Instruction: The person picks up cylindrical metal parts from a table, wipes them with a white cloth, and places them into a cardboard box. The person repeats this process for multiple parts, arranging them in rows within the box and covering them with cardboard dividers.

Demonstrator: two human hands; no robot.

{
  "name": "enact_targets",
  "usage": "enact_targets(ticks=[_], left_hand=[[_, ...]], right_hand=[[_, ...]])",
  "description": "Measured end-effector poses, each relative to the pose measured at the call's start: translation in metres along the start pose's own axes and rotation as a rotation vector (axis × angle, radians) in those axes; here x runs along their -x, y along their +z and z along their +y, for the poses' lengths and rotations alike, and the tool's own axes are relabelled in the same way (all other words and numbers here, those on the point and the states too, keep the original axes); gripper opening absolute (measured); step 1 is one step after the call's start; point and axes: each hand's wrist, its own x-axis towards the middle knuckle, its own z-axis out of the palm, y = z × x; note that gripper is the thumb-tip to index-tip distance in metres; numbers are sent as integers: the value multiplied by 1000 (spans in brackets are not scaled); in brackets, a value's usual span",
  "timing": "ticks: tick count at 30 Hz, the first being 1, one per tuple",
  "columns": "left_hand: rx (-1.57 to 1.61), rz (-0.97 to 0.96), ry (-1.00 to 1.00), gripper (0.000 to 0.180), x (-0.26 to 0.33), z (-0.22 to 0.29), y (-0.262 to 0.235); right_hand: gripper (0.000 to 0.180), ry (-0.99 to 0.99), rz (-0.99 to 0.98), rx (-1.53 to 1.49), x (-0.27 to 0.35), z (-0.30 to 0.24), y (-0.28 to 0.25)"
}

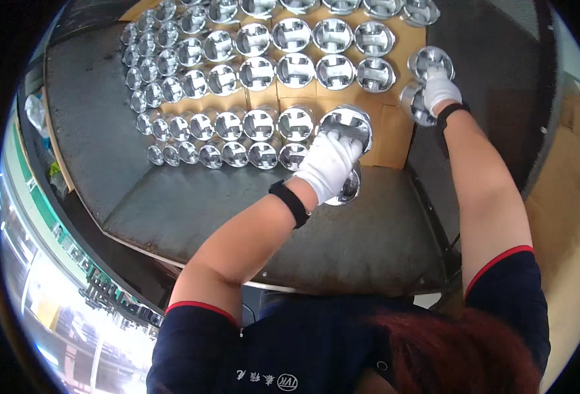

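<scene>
My left hand [332, 164], in a white glove, has its fingers curled into the hollow of a shiny metal piston [347, 119]. Another piston [351, 188] sits right beside that hand, partly covered by it; whether it is gripped too is unclear. Over at the right, my gloved right hand [441, 90] has its fingers bent into the open side of a piston [429, 60]. One more piston [416, 105] lies against the same hand, partly hidden. Left of both hands, several pistons [259, 125] stand in rows, hollow sides facing me.
Brown cardboard [389, 134] lies under the piston rows on a dark, worn table [270, 217]. A raised dark side panel [513, 46] borders the right. Cardboard [569, 190] stands beyond it. At the far left are a white bag [36, 115] and a brightly lit workshop area.
</scene>
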Motion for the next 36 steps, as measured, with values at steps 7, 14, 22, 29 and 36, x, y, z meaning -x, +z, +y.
enact_targets(ticks=[7, 14, 22, 29, 36], left_hand=[[-24, -166, -63, 36, -33, -8, 86], [-82, -272, -148, 45, -48, -17, 141], [-134, -234, -186, 45, -46, -29, 180], [312, 90, -361, 51, 16, -49, 101], [736, 459, -1151, 60, 226, -141, -67]], right_hand=[[52, -58, -12, -24, -51, -23, 24], [60, -357, 142, 228, -35, -13, 37], [83, -505, 375, 166, 36, -15, 55], [73, -352, 78, 54, 116, -19, 46], [51, -453, -332, 45, 177, 4, 33]])
